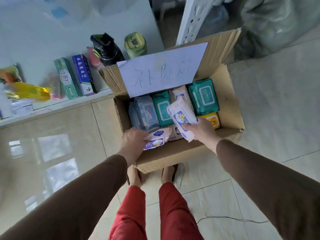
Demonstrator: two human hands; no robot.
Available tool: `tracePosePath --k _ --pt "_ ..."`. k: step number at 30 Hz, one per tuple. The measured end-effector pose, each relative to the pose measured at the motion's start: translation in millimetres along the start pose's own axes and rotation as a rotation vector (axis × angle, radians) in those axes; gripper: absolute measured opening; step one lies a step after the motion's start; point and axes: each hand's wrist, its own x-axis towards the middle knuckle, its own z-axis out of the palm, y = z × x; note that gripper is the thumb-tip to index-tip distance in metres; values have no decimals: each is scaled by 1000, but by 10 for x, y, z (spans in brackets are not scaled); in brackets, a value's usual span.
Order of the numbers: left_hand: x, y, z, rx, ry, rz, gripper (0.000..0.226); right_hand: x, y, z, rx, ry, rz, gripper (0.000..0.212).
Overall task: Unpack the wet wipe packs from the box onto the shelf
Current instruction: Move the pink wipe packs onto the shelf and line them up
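Note:
An open cardboard box [230, 94] stands on the floor in front of me, filled with several wet wipe packs. My left hand [133, 142] grips a white and purple wipe pack [157, 138] at the box's near left edge. My right hand [201, 129] holds a second white pack with a blue label [181, 115], lifted and tilted above the others. Blue packs [145, 113], teal packs [203, 97] and a yellow pack [212, 119] lie in the box. The low white shelf [52, 105] runs along the left.
On the shelf stand toothpaste boxes [76, 77], a black bottle [107, 49], a green jar [135, 44] and yellow packets [29, 91]. A white handwritten paper sheet [161, 70] lies on the box's far flap. My feet are just behind the box; a thin cable [225, 218] crosses the tiled floor.

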Motion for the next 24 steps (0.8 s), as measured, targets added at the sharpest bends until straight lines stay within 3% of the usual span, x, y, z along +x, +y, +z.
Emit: tracePosePath --k 4,9,18,24 --pt "-490 -148 -1069 11 158 64 17 -817 -654 -178 -76 -24 -149 33" --pt "-1277 -713 -2405 -68 272 81 24 -1900 -1723 -193 -184 -20 -389 37" --pt "-2651 -2391 -4275 -250 546 36 33 -3531 -3934 504 274 -42 -656 26" --pt "-3001 -3346 -5152 -264 705 -49 24 -4007 -5198 1077 450 -10 -776 23"
